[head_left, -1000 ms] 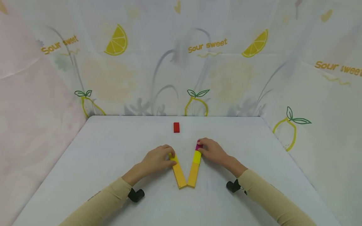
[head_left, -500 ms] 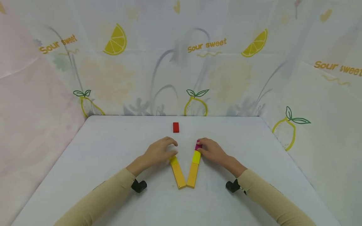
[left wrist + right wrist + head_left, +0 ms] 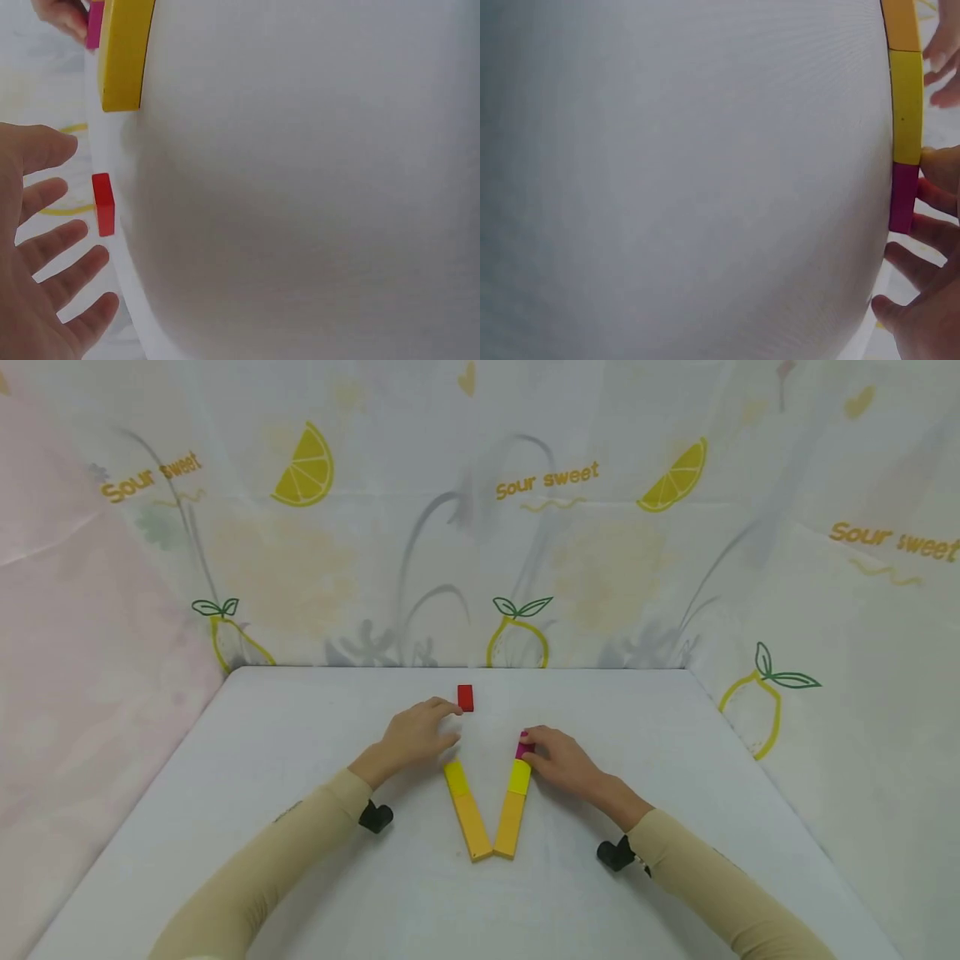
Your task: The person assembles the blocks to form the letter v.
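Note:
Two rows of blocks form a V on the table, their near ends meeting. The left row has an orange block (image 3: 473, 828) with a yellow block (image 3: 456, 779) beyond it. The right row runs from an orange block (image 3: 510, 827) through a yellow block (image 3: 519, 778) to a magenta block (image 3: 902, 196) at its far end. My right hand (image 3: 558, 760) pinches that magenta block between thumb and fingers. Fingers spread, my left hand (image 3: 411, 739) is above the table past the left row, holding nothing. Its fingertips are right by a small red block (image 3: 466, 698) lying farther back.
A white cloth covers the table (image 3: 300, 727). Behind it hangs a printed curtain (image 3: 420, 568) with lemon drawings, meeting the table's back edge. Black wrist cameras sit under both sleeves, close over the table.
My left hand has let go of the left row's yellow block and moved away from me toward the red block. My right hand stays on the magenta block.

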Available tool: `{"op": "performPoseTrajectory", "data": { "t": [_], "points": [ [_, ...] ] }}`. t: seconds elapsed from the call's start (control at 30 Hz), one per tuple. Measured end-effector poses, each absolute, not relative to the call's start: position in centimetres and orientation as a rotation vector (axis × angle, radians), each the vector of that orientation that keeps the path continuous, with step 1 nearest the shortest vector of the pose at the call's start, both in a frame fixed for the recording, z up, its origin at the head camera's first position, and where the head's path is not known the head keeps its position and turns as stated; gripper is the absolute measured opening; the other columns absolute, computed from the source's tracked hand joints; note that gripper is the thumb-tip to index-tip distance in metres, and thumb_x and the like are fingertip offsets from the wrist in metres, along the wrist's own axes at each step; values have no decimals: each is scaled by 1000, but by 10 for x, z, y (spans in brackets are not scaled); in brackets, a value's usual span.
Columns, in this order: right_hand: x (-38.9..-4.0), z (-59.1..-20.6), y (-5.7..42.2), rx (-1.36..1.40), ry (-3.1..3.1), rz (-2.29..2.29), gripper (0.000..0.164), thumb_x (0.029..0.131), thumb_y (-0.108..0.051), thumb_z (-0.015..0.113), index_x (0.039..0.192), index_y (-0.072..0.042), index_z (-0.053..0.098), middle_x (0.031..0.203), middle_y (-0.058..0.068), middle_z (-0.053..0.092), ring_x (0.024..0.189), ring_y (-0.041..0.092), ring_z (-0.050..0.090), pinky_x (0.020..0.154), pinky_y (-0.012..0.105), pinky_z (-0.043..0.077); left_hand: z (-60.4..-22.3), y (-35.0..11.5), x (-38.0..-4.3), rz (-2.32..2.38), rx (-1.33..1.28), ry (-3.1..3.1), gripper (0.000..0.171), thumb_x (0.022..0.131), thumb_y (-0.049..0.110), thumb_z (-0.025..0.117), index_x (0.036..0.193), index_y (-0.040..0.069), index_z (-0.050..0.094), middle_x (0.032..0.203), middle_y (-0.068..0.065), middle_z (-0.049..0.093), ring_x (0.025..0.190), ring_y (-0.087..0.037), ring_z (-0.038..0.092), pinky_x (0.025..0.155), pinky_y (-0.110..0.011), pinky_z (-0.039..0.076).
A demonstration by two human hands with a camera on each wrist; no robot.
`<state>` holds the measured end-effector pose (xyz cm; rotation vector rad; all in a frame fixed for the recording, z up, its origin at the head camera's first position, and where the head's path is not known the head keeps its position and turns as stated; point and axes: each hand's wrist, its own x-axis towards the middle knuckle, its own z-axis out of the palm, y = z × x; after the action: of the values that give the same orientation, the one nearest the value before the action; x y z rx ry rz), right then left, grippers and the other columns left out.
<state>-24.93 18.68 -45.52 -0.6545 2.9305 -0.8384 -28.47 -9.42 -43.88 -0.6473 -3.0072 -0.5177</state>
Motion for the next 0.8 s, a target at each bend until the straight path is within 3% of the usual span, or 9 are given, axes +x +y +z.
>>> {"op": "performPoseTrajectory", "data": {
  "t": [0.33,0.8],
  "points": [
    [-249,-452,186,-658,2934,-836,33,95,-19,65,127,-10,65,134,8,63,121,25,59,108,43,47,-441,-100,-305,-539,-610,-3052,46,93,40,59,136,25,55,142,-4,55,126,-26,55,101,-49,51],
    [-249,-454,188,-656,2933,-828,32,96,-20,65,126,-11,64,132,7,64,116,23,60,106,42,48,-437,-97,-318,-555,-595,-3096,48,94,39,58,139,24,53,142,-8,54,121,-28,57,97,-51,52]
  ]
}}
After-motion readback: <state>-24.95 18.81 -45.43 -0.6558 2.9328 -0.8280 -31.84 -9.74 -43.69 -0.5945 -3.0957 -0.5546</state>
